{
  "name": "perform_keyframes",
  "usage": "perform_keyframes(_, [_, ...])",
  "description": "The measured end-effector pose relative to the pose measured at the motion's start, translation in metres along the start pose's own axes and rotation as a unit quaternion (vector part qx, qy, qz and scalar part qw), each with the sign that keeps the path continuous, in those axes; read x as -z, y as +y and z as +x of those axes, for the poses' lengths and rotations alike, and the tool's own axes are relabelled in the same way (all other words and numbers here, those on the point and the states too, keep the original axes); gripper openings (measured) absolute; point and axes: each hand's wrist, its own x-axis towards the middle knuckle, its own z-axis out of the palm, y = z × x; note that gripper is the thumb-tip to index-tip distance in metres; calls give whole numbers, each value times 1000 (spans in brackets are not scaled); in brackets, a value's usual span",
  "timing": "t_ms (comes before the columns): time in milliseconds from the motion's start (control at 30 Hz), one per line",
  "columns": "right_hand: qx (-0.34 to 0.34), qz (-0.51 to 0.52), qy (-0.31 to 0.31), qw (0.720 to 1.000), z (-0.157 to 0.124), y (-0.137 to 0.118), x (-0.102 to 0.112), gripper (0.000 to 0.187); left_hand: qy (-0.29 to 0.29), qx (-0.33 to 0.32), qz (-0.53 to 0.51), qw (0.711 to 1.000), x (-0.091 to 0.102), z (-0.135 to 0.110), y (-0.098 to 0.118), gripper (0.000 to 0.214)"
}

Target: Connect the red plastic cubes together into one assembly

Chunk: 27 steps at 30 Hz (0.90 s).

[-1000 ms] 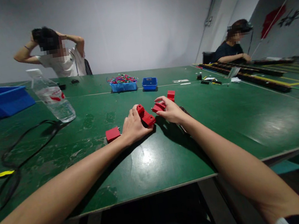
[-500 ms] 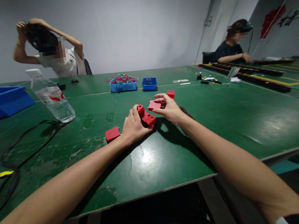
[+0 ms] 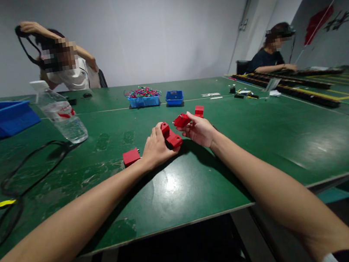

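My left hand (image 3: 156,146) rests on the green table (image 3: 260,135) with its fingers closed round a red plastic block (image 3: 171,136). Just right of it, my right hand (image 3: 199,130) is lifted a little off the table and pinches a second red plastic piece (image 3: 181,120) by its fingertips, close above the first block. A third red block (image 3: 131,156) lies flat on the table left of my left wrist. Another red block (image 3: 199,110) stands just beyond my right hand.
A clear water bottle (image 3: 62,115) leans at the left, next to a black cable (image 3: 23,171) and a blue bin (image 3: 0,117). Two small blue trays (image 3: 144,101) (image 3: 175,97) sit farther back. One person sits across the table at the left, another at the far right by long black rails (image 3: 303,92).
My right hand has lifted its red piece off the table and turned it towards the block in my left hand. The person opposite has raised a black strap overhead.
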Motion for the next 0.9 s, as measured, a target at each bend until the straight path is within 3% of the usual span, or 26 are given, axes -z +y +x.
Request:
perform_keyframes(233, [8, -3, 9, 1000, 0, 0, 0, 37, -9, -28, -34, 999, 1, 1, 1, 97])
perform_keyframes(533, [58, -4, 45, 997, 8, 8, 4, 23, -15, -47, -44, 998, 2, 1, 3, 94])
perform_keyframes(700, [78, 10, 9, 997, 13, 10, 8, 12, -20, -46, -42, 998, 3, 1, 4, 93])
perform_keyframes(900, [67, -5, -6, 998, 12, 11, 8, 16, -27, -33, -35, 998, 5, 0, 5, 94])
